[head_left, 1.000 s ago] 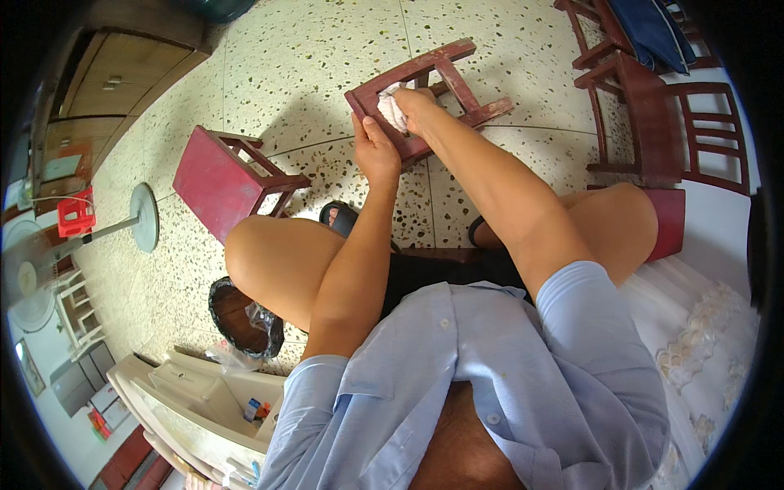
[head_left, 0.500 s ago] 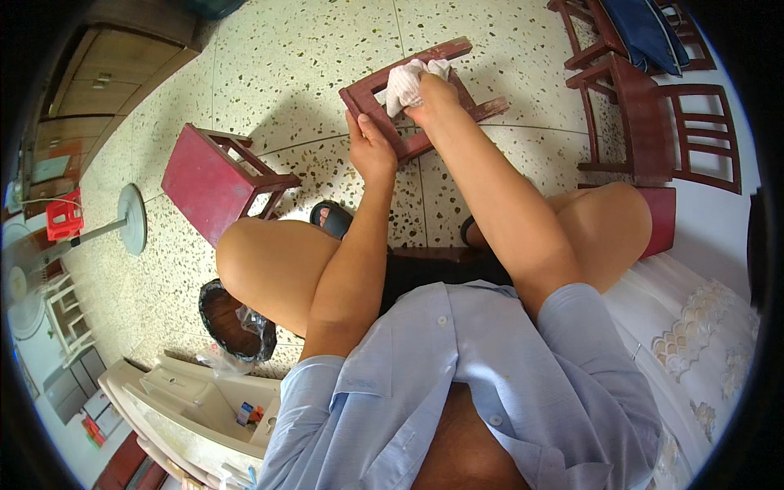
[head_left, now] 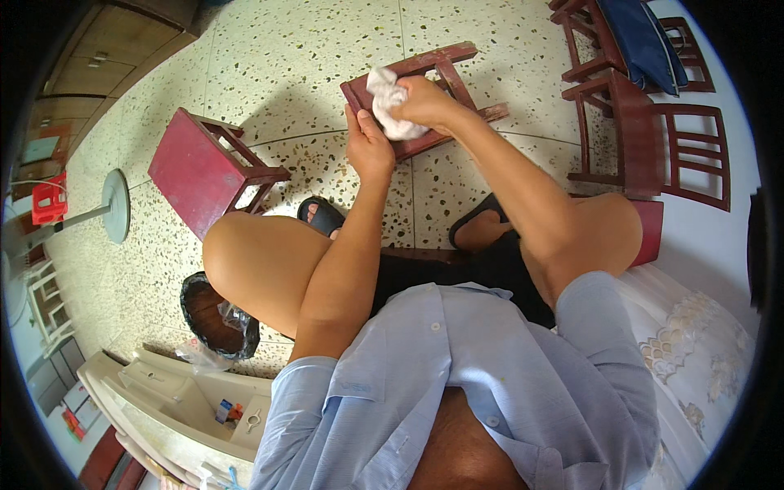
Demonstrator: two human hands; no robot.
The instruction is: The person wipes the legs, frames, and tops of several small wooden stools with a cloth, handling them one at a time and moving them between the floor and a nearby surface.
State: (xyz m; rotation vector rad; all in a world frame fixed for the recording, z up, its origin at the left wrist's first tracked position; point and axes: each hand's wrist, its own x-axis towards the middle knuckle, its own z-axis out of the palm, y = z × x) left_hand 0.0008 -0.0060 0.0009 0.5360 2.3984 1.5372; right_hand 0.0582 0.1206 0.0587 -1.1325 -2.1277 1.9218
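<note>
A small dark-red wooden stool (head_left: 452, 55) is held up in front of my knees, its worn legs pointing away from me. My left hand (head_left: 370, 149) grips its near-left edge, with thumb and fingers on the wood. In my right hand (head_left: 426, 104) is a bunched white cloth (head_left: 397, 118), pressed against the stool's frame between the legs. The cloth hides part of the frame and some of my right fingertips.
Left of my knee stands another red wooden stool (head_left: 196, 173). A lined bin (head_left: 214, 318) sits beside my left thigh, near a pale drawer unit (head_left: 155, 390). Wooden chairs (head_left: 637, 139) and a blue bag (head_left: 641, 42) are at right. A fan base (head_left: 116, 206) stands far left.
My right hand has moved the cloth left and nearer along the stool's frame, toward my left hand. The left hand keeps its grip. The whole view has shifted slightly.
</note>
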